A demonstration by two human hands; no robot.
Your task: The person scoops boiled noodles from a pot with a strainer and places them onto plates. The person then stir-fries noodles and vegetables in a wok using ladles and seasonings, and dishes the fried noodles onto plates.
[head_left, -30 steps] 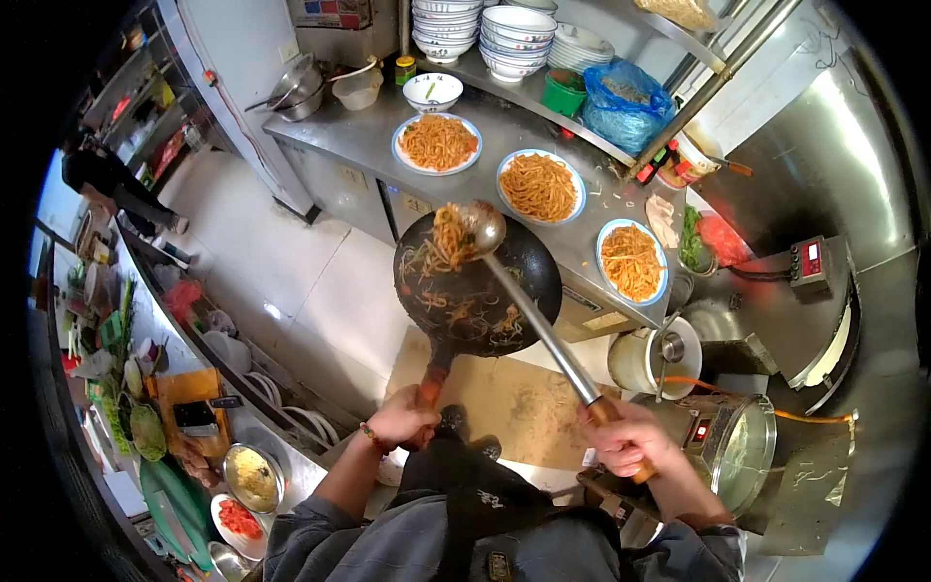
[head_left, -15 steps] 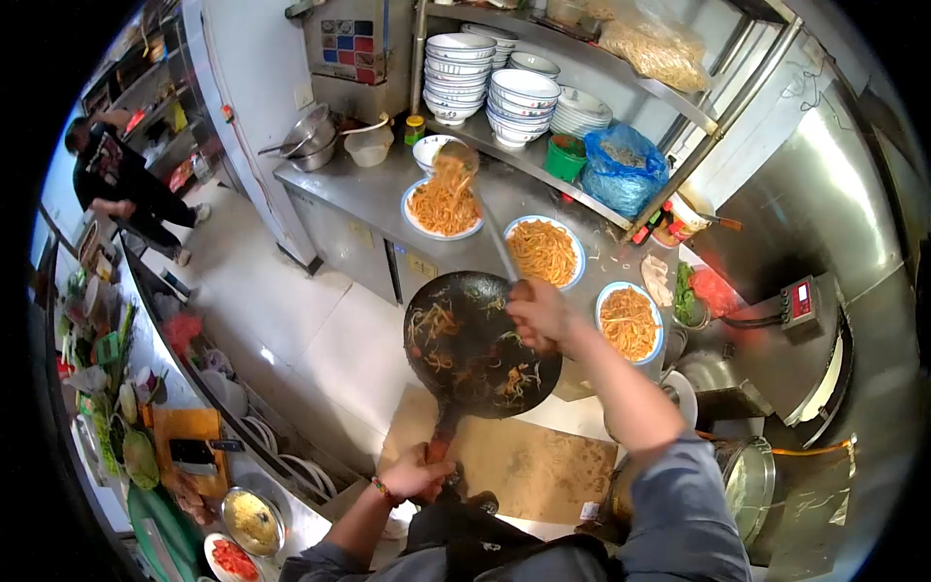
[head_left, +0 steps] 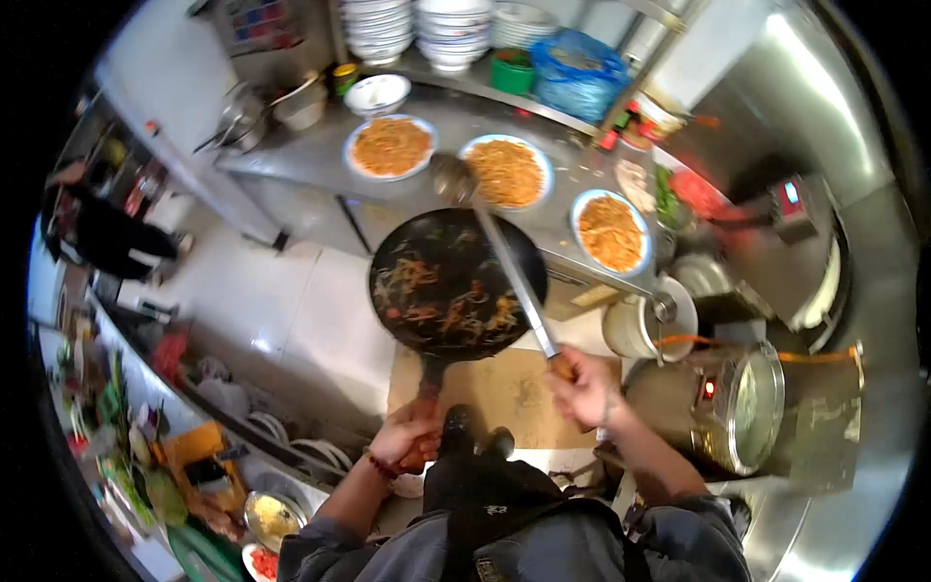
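Held out over the floor is a black wok with noodle and vegetable bits inside. My left hand is closed round its handle. My right hand grips the wooden end of a long metal ladle. The ladle's bowl is beyond the wok's far rim, near the counter edge, between two noodle plates. On the steel counter are a left plate of noodles, a middle plate of noodles and a right plate of noodles. A white bowl stands behind the left plate.
Stacked bowls and a blue plastic bag are on the shelf. A white bucket and a steel pot stand at right. Ingredients and a cutting board lie at left. Another person stands far left.
My right hand has drawn back toward my body, and the ladle has come away from above the left plate, its noodles gone. The view has shifted; my left hand still holds the wok.
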